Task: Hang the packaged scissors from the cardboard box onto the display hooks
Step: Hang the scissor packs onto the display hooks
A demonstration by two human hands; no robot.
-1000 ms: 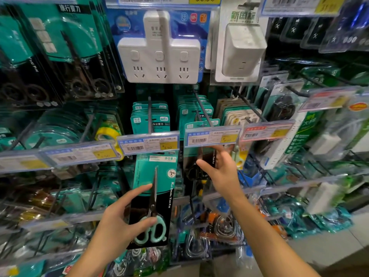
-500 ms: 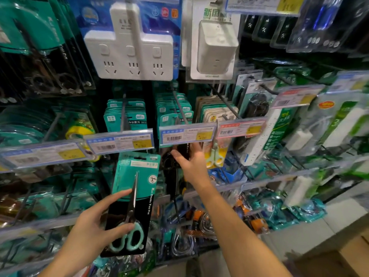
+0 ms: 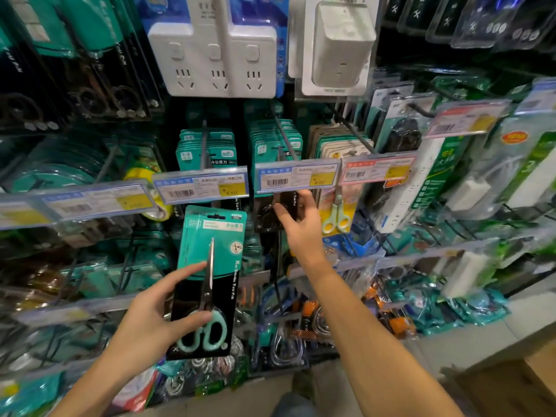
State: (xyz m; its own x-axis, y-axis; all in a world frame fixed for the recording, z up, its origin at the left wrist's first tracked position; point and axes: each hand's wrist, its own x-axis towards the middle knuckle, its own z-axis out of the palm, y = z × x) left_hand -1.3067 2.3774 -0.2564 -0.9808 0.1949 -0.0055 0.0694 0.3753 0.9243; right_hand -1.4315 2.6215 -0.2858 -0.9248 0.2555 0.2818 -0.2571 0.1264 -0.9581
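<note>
Left hand (image 3: 150,323) raised, thumb and fingers pinched closed; right hand (image 3: 301,227) extended forward on a straight arm, fingers loosely spread.

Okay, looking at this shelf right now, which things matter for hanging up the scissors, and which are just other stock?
Part of the job:
- scissors pack, held in the left hand
- right hand, reaching under a price tag
- hook with matching teal packs
- cardboard box

Just other stock:
- white power strip
- yellow scissors
- tape roll
</note>
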